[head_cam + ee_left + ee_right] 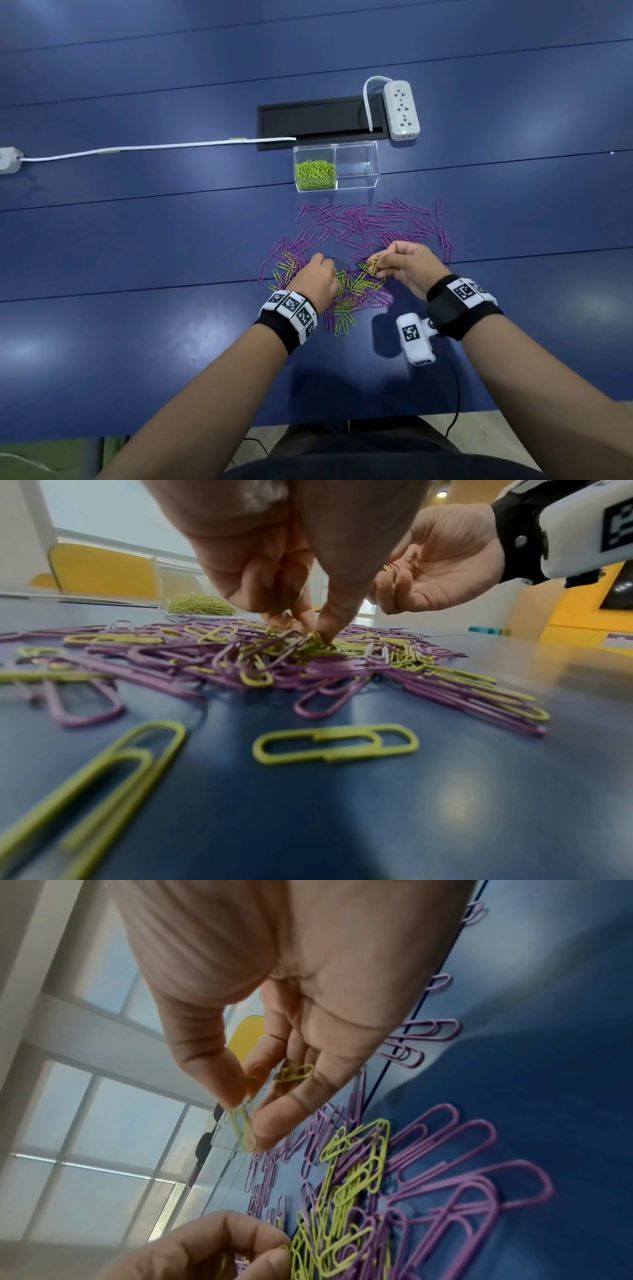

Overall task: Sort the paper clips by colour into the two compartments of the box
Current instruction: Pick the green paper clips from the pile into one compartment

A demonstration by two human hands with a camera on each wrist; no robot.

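A clear two-compartment box (373, 161) stands beyond the pile; its left compartment holds green paper clips (314, 174), its right one looks bare. Purple clips (376, 222) spread across the blue table, with green clips (356, 284) mixed in at the near side. My left hand (317, 277) reaches down into the mixed heap, thumb and forefinger pinching green clips (316, 638). My right hand (404, 263) is lifted just above the pile and pinches a green clip (244, 1130) between thumb and forefinger, with another green clip (294, 1073) held against its fingers.
A white power strip (401, 109) and a black cable slot (322, 123) lie behind the box. A white cable (154, 148) runs left to an adapter (10, 159). The table's near edge (342, 419) is at my body. Yellow chairs (103, 570) stand past the table.
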